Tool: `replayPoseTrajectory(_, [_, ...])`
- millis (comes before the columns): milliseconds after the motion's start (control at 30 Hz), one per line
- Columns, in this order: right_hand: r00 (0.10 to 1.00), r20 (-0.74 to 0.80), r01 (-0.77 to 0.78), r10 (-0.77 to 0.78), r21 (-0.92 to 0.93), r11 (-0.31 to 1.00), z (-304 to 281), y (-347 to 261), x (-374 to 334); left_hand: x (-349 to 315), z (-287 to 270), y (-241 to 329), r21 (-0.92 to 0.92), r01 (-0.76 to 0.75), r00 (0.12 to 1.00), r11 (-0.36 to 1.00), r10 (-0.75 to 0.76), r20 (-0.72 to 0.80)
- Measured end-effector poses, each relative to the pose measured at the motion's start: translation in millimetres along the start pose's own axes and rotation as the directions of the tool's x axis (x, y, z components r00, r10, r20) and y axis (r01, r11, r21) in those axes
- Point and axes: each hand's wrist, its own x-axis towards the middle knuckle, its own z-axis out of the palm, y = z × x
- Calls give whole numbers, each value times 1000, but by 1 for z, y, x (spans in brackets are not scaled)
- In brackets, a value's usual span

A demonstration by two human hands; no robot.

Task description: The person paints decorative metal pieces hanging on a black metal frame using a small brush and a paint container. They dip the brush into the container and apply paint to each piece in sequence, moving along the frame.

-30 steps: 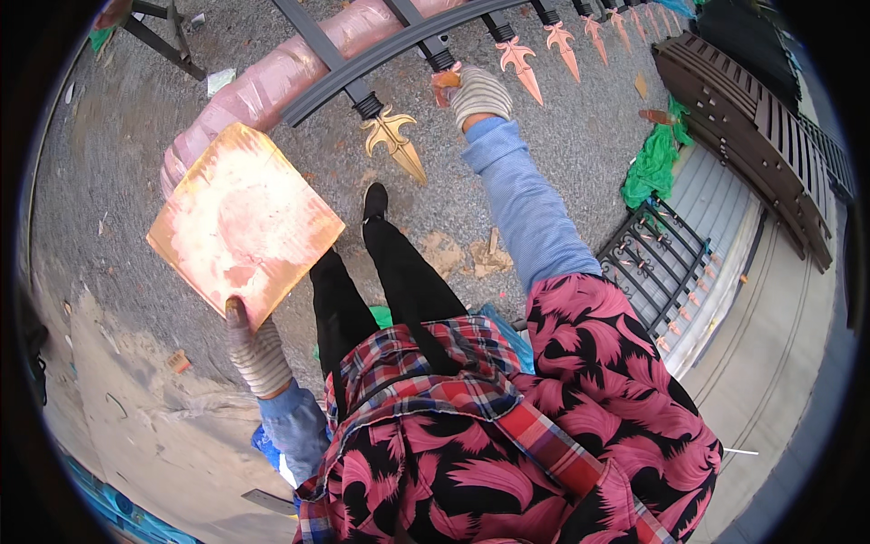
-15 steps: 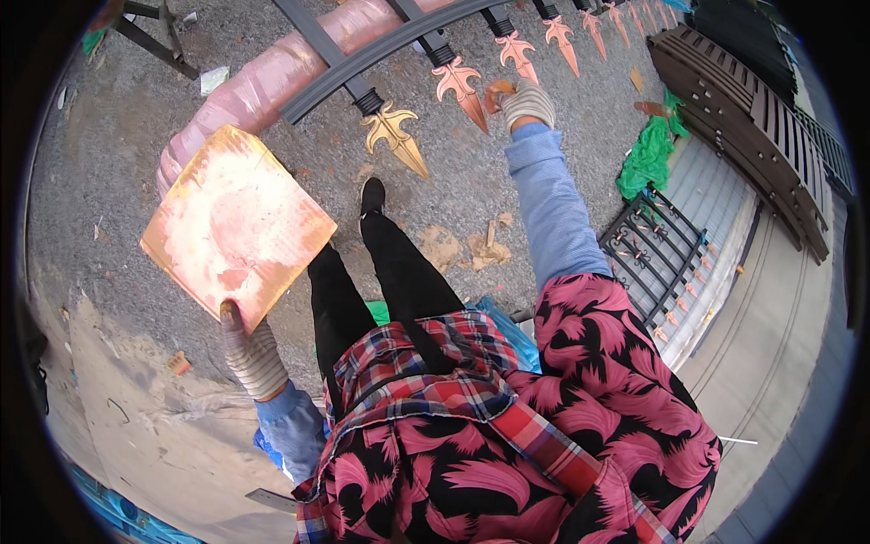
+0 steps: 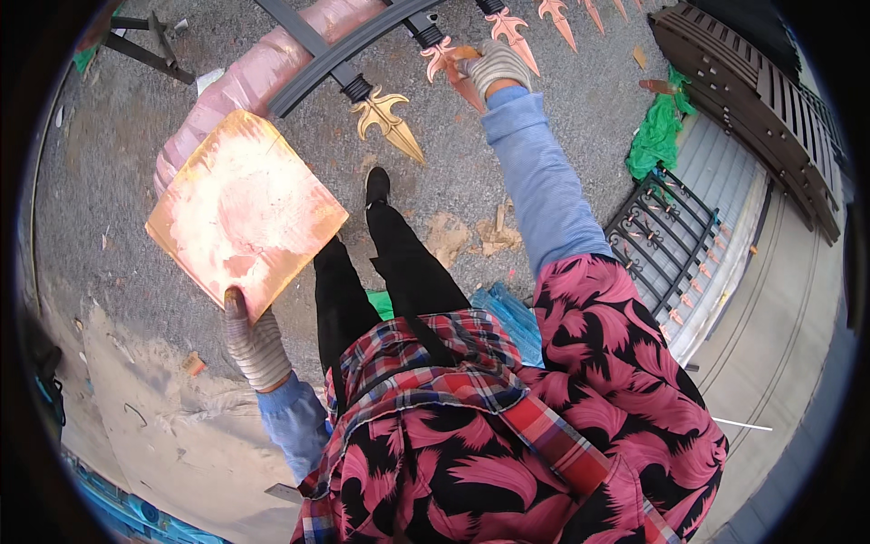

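My left hand (image 3: 251,340), in a striped, paint-stained glove, grips the lower corner of a square board (image 3: 249,204). Pinkish copper paint is smeared over the board's face, with yellowish edges. My right hand (image 3: 497,67), gloved too, reaches forward with fingers closed against a copper-pink spearhead finial (image 3: 436,56) and covers part of it. Whatever is between those fingers is hidden. Left of it, a gold finial (image 3: 390,124) points toward me from the dark grey curved fence rail (image 3: 331,62). More pink finials (image 3: 513,41) line the rail to the right.
A pink wrapped roll (image 3: 245,77) lies beneath the rail. Dark metal legs (image 3: 145,50) stand far left. At right are green netting (image 3: 654,136), a black fence panel (image 3: 666,240) with copper tips, and stacked brown panels (image 3: 752,109). Blue plastic (image 3: 509,317) lies by my legs.
My right hand has moved left and slightly away from me, from beside the pink finial onto it. The left hand still holds the board, and the view has shifted a little.
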Motion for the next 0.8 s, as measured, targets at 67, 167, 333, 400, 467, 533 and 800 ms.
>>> replayPoseTrajectory(67, [997, 66, -22, 30, -126, 992, 9, 2, 4, 7, -4, -2, 3, 12, 999, 1000, -12, 30])
replayPoseTrajectory(167, [985, 130, -93, 116, -168, 981, 6, 17, -40, 4, -3, 1, -11, 18, 999, 1000, -18, 42])
replayPoseTrajectory(333, [997, 38, -73, 71, 69, 995, 0, 47, -89, 9, -13, -1, 5, 42, 999, 999, -42, 12])
replayPoseTrajectory(400, [994, -47, 103, -98, 128, 986, 30, 52, -89, 11, -13, 1, -9, 27, 998, 1000, -27, 49])
replayPoseTrajectory(467, [997, 10, 75, -78, 184, 980, 35, 23, -104, 16, -13, 3, -4, 40, 994, 999, -40, 101])
replayPoseTrajectory(533, [993, 113, 10, -44, 287, 958, 32, -8, -104, 16, -13, 5, 5, 30, 993, 1000, -31, 111])
replayPoseTrajectory(800, [993, 105, -58, 52, 61, 996, 75, -49, -66, 16, -19, 5, 12, 62, 993, 998, -63, 95])
